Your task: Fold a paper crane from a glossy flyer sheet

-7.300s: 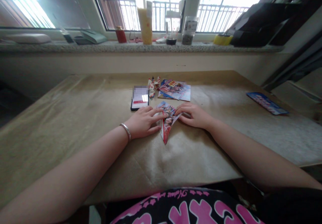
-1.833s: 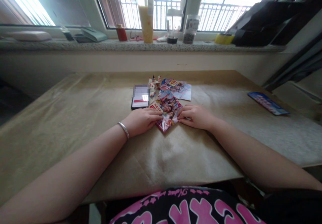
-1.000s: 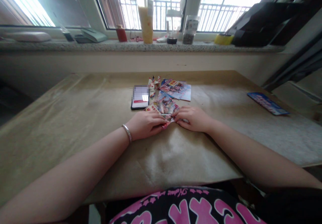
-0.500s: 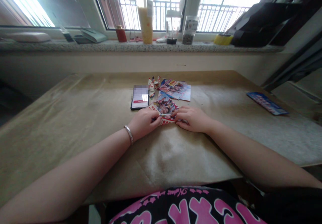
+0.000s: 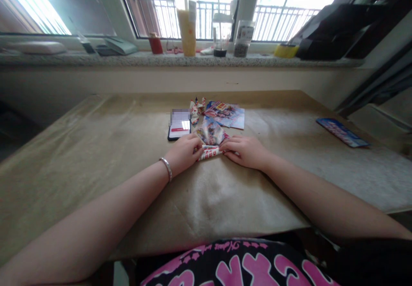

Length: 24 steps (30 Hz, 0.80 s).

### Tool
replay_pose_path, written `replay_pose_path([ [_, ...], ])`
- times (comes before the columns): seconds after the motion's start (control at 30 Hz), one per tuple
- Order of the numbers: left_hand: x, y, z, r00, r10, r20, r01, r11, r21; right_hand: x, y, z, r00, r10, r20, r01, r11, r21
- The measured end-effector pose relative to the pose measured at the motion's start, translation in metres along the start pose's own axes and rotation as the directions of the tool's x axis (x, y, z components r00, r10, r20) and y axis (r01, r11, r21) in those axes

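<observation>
Pinching opposite ends of a printed paper sheet point(image 5: 210, 131) at the frame's centre, the left hand point(image 5: 183, 152) and right hand point(image 5: 246, 150) hold its lower strip point(image 5: 211, 153), already folded over; the rest lies unturned.

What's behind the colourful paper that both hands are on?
Beyond the colourful paper lie a pile of printed sheets and, to its left, a folded paper shape. Whatever lies flat beneath the paper is covered, and the pile's lower sheets show only in part.

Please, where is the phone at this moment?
In the head view, the phone lies on the table, just beyond the left hand, left of the folded paper figure.
</observation>
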<state>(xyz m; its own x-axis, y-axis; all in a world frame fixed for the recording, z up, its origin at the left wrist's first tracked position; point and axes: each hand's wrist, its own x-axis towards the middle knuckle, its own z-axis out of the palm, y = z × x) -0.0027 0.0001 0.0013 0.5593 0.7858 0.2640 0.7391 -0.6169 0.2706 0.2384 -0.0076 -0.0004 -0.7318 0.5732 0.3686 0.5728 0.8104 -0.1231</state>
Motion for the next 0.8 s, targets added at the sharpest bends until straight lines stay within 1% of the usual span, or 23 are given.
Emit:
replay_pose_path([
  [0.23, -0.0001, -0.0003, 0.0014, 1.000, -0.002, -0.020, 0.003, 0.999, 0.050, 0.0011, 0.0020, 0.0025, 0.999, -0.034, -0.015, 0.033, 0.999, -0.034],
  [0.57, 0.0002, -0.0005, 0.0002, 0.999, -0.002, -0.032, 0.005, 0.996, 0.087, 0.0025, 0.0033, 0.0051, 1.000, -0.014, 0.012, 0.015, 0.997, -0.074],
  [0.8, 0.0021, -0.0028, 0.0010, 0.999, -0.024, -0.033, 0.027, 0.995, 0.092, 0.0028, 0.0040, 0.0069, 1.000, -0.008, 0.004, 0.008, 0.996, -0.094],
])
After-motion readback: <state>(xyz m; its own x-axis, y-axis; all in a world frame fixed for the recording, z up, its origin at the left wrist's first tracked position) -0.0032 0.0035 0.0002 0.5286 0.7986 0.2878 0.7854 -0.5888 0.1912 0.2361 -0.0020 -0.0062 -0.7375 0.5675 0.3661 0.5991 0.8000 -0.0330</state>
